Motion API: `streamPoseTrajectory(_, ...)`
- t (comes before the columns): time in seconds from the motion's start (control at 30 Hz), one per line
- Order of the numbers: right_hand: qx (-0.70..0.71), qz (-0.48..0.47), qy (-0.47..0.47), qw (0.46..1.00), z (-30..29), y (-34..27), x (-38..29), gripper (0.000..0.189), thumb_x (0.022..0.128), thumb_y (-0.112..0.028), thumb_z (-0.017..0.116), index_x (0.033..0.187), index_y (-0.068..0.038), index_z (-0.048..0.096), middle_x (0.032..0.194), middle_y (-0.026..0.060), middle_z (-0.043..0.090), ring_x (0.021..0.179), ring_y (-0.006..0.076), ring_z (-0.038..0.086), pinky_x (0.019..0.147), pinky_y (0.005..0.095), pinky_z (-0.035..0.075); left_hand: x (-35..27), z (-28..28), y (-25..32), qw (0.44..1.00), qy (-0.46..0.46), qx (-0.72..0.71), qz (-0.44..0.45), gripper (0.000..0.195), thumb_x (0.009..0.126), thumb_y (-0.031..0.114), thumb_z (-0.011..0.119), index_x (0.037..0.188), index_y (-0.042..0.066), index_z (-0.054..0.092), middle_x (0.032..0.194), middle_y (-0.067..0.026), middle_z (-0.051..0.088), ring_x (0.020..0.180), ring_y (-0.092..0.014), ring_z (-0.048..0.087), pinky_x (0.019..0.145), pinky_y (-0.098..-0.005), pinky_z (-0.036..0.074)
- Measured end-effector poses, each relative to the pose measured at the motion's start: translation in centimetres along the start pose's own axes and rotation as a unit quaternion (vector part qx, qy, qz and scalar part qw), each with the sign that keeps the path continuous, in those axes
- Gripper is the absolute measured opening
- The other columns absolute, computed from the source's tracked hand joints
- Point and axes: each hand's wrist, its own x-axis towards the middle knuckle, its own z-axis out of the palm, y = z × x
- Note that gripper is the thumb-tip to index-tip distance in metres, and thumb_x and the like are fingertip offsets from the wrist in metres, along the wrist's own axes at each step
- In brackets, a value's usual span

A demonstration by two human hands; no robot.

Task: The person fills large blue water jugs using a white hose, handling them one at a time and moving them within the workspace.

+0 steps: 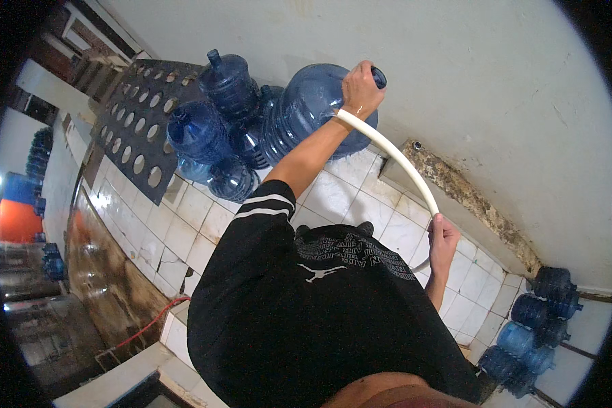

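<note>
My left hand (363, 86) grips the neck of a large blue plastic water jug (313, 92), which is tilted with its mouth towards the right. In my right hand (442, 239) is a thick white hose (400, 158), pinched between thumb and fingers. The hose arches up to my left wrist, its end close to the jug's shoulder, and water shows there. Beside the held jug, on its left, stand several more blue jugs (199, 132), some stacked on others.
A dark perforated panel (140, 122) lies left of the jugs. White floor tiles (336, 188) surround my feet. A stained ledge (464, 199) with a pipe opening runs along the wall. More jugs (530, 311) are stacked at lower right. A red hose (153, 321) lies at lower left.
</note>
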Motion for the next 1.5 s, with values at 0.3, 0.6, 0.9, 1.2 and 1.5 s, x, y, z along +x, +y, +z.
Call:
streamPoseTrajectory(0.3, 0.012, 0.009, 0.010, 1.000, -0.1, 0.6, 0.1, 0.045, 0.094, -0.033, 0.053, 0.060, -0.004, 0.053, 0.054, -0.0041, 0.042, 0.051, 0.0055, 0.035, 0.046, 0.0248, 0.025, 1.0, -0.4, 0.0, 0.999, -0.034, -0.001, -0.042, 0.046, 0.061, 0.020, 0.076, 0.098, 0.000, 0.057, 0.086, -0.0191, 0.065, 0.081, -0.036, 0.064, 0.074, -0.0414, 0.051)
streamPoseTrajectory(0.6, 0.017, 0.014, 0.042, 0.999, -0.1, 1.1, 0.6, 0.045, 0.093, -0.033, 0.054, 0.059, -0.004, 0.052, 0.054, -0.0045, 0.042, 0.051, 0.0051, 0.034, 0.046, 0.0243, 0.023, 5.1, -3.6, -5.9, 0.948, 0.189, -0.077, -0.246, 0.045, 0.055, 0.024, 0.077, 0.087, -0.003, 0.062, 0.082, -0.0199, 0.065, 0.075, -0.033, 0.065, 0.074, -0.0413, 0.051)
streamPoseTrajectory(0.9, 0.050, 0.012, 0.084, 0.995, -1.1, 3.1, 0.8, 0.044, 0.095, -0.031, 0.053, 0.059, -0.004, 0.052, 0.054, -0.0052, 0.040, 0.050, 0.0043, 0.032, 0.045, 0.0239, 0.021, 7.3, -7.4, -4.7, 0.846, 0.191, -0.298, -0.399, 0.057, 0.055, 0.017, 0.080, 0.099, -0.011, 0.055, 0.090, -0.0170, 0.060, 0.076, -0.025, 0.059, 0.067, -0.0394, 0.050)
streamPoseTrajectory(1.2, 0.023, 0.004, 0.169, 0.985, -3.9, 4.1, 3.1, 0.047, 0.095, -0.036, 0.051, 0.059, -0.007, 0.050, 0.054, -0.0063, 0.036, 0.049, 0.0042, 0.029, 0.044, 0.0239, 0.020, 6.7, -10.0, -4.2, 0.819, 0.204, -0.480, -0.240, 0.013, 0.062, -0.002, 0.069, 0.074, -0.002, 0.063, 0.072, -0.0067, 0.061, 0.064, -0.017, 0.057, 0.060, -0.0292, 0.046)
streamPoseTrajectory(1.5, 0.065, 0.032, 0.186, 0.980, -6.7, 5.0, 8.5, 0.051, 0.093, -0.043, 0.052, 0.054, -0.009, 0.048, 0.051, -0.0056, 0.038, 0.046, 0.0045, 0.031, 0.043, 0.0241, 0.020, 7.0, -15.5, -2.2, 0.748, 0.161, -0.603, -0.225, 0.014, 0.067, -0.003, 0.061, 0.080, 0.000, 0.060, 0.077, -0.0069, 0.059, 0.073, -0.019, 0.058, 0.070, -0.0294, 0.048)
